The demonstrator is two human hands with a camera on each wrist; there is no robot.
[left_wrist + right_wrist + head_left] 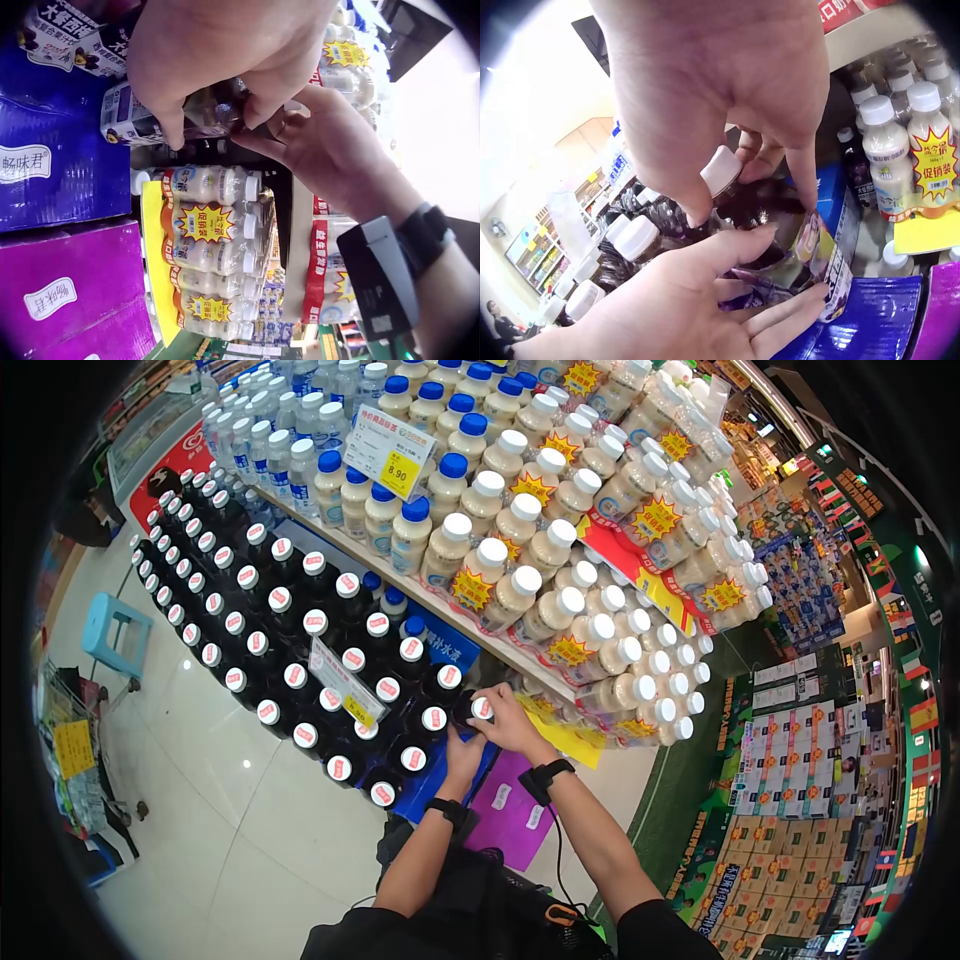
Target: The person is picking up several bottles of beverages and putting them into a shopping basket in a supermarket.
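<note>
Both hands clamped on one dark plastic bottle with white cap [481, 709], right hand [512, 723] gripping its top, left hand [463, 748] cupping its body, rows of matching bottles [290, 650] just beside them.

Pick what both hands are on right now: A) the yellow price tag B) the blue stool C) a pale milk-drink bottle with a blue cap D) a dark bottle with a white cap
D: the left hand and right hand both grip the dark bottle with its white cap.
</note>
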